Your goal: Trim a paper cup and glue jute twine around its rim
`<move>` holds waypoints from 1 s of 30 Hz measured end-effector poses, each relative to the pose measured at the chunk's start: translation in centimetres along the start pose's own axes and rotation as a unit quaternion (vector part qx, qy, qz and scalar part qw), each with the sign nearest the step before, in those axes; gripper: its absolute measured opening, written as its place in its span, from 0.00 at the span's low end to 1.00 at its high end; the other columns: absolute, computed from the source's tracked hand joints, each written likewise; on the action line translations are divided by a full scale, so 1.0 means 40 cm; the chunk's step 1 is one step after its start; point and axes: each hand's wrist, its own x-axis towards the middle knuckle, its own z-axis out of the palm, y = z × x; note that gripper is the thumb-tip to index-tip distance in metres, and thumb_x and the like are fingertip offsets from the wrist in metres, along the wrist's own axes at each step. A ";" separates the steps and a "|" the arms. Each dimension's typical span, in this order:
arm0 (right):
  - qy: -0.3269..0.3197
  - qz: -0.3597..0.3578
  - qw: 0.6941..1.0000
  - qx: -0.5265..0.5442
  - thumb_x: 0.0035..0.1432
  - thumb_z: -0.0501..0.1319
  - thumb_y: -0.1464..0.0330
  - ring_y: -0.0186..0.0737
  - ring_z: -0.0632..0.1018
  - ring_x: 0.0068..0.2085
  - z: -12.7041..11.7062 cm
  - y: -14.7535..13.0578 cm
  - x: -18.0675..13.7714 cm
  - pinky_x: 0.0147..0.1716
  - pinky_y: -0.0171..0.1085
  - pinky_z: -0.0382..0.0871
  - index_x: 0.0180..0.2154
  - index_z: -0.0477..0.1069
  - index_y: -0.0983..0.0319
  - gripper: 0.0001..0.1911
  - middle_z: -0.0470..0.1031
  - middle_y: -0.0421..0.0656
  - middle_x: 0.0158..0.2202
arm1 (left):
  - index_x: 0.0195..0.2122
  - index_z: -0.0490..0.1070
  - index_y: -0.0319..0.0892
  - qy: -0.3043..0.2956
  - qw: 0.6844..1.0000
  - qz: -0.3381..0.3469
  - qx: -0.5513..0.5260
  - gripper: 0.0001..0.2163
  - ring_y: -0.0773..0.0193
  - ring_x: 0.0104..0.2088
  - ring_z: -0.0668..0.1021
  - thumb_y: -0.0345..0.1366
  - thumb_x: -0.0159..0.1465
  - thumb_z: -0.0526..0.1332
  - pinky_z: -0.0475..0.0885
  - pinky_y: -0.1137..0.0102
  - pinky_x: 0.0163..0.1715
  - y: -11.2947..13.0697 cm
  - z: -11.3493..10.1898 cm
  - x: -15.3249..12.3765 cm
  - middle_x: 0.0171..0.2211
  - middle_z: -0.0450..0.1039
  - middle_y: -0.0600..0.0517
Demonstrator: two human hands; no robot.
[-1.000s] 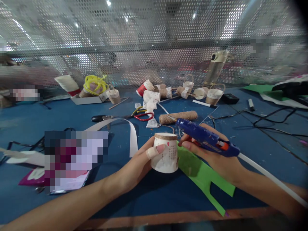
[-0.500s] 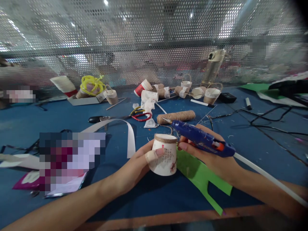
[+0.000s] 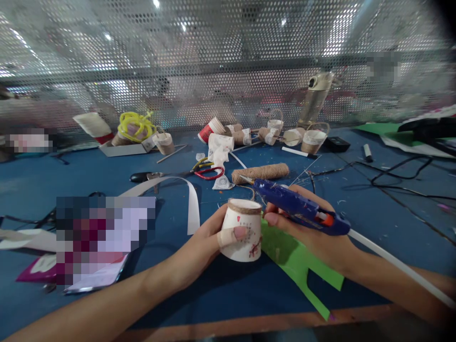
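Observation:
My left hand [image 3: 217,230] is closed round a white paper cup [image 3: 242,244], its bandaged thumb lying across the printed side. The cup is upside down, narrow end up, and brown twine [image 3: 244,207] rings that end. In my right hand [image 3: 302,228] is a blue hot glue gun [image 3: 295,202], its nozzle pointing left above and behind the cup. A white glue stick [image 3: 399,266] sticks out of the gun's back. Just behind the nozzle lies a roll of brown twine [image 3: 261,173], with a strand trailing down toward the cup.
Green paper [image 3: 285,242] lies under my right hand. Scissors [image 3: 210,172], a white paper strip [image 3: 193,204] and a flat packet [image 3: 124,228] are at left. Twine-wrapped small baskets [image 3: 313,140], red cups [image 3: 210,129] and a bottle [image 3: 315,102] stand along the mesh screen. Black cables [image 3: 377,183] cross the right side.
The cup has turned slightly under my left thumb, its printed writing shifting a little left. The glue gun has stayed almost in place, its back end a touch lower.

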 end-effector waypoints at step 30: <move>-0.109 -0.094 0.976 -0.164 0.56 0.61 0.72 0.35 0.66 0.24 -0.067 0.007 -0.002 0.23 0.37 0.58 0.27 0.64 0.56 0.08 0.64 0.35 0.23 | 0.57 0.73 0.52 0.111 0.981 0.141 0.078 0.18 0.53 0.53 0.77 0.40 0.66 0.68 0.74 0.68 0.49 0.002 -0.027 -0.029 0.53 0.78 0.52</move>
